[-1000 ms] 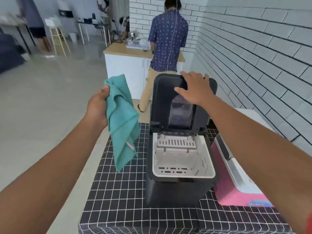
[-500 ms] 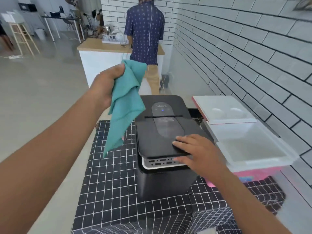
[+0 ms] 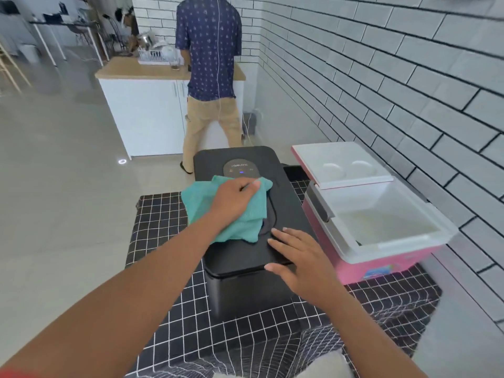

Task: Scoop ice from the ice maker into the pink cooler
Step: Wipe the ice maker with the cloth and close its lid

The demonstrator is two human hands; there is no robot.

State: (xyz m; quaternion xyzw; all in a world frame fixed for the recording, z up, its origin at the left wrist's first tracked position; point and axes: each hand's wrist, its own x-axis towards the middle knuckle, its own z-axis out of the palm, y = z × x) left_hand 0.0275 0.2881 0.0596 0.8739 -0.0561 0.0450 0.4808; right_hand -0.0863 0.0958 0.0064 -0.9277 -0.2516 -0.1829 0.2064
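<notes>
The black ice maker (image 3: 283,208) stands on the checked tablecloth with its lid down and a small blue light lit on its panel. My left hand (image 3: 234,199) presses a teal cloth (image 3: 201,205) flat on the lid. My right hand (image 3: 297,257) rests with fingers spread on the lid's near right corner, holding nothing. To the right sits the pink cooler (image 3: 381,266), its white lid (image 3: 341,165) swung open toward the back; its white inside is exposed and I cannot make out ice in it.
A black tablecloth with a white grid (image 3: 163,241) covers the low table. A white brick wall (image 3: 395,91) runs close along the right. A person in a dark patterned shirt (image 3: 210,77) stands at a white counter (image 3: 141,105) just beyond the table. Grey floor lies to the left.
The ice maker's lid went from raised to fully down under my right hand. My left hand brought the teal cloth from the air down onto the lid.
</notes>
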